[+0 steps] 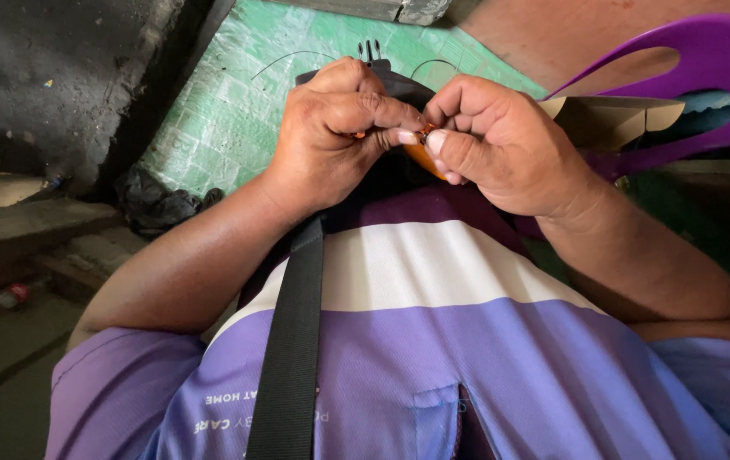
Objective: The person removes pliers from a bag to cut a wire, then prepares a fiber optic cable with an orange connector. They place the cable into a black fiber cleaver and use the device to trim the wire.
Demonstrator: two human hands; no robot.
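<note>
Green patterned sheeting (237, 111) covers the surface beneath the hands, with dark rough ground off its left edge. A small orange part (426, 158) sits between the two hands, over the middle of that green sheet and just above the person's chest. The right hand (501, 145) is closed on it, thumb and forefinger pinching its upper end, where a tiny metal bit shows. The left hand (335, 136) is closed too, its fingertips pressed against the same part from the other side, so both hands touch there. Under them lies a black object (382, 77) with thin wires curving out over the green sheet. A black strap (297, 341) runs down the purple and white shirt (467, 341). A purple plastic piece (706, 68) and an open cardboard box (612, 119) lie near the sheet's right edge.
</note>
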